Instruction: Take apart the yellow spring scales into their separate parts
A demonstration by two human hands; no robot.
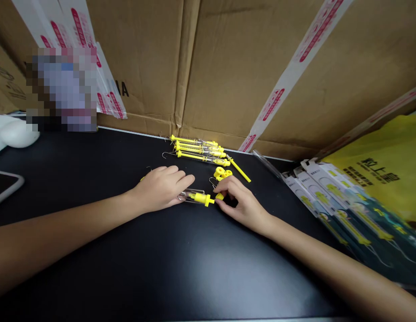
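My left hand [164,190] is closed over a yellow plastic tool with wire parts [201,199]. Most of its shaft lies hidden under the palm, and its yellow end points right. At that end, my right hand [239,203] pinches a small yellow plastic piece [219,196] between thumb and fingers. Whether this piece touches the tool's tip is hard to make out. Just behind my right fingers sit several loose yellow rings [219,171], with a bent wire hook beside them. Farther back lies a row of similar yellow tools [203,157] with clear tubes and wire hooks.
A yellow rod [239,170] lies right of the row. Boxed packages [332,192] and a yellow bag [379,161] occupy the right side. Cardboard [241,67] walls off the back of the black table [194,277]. On the left are a white rounded object [20,133] and a phone-like device [5,187].
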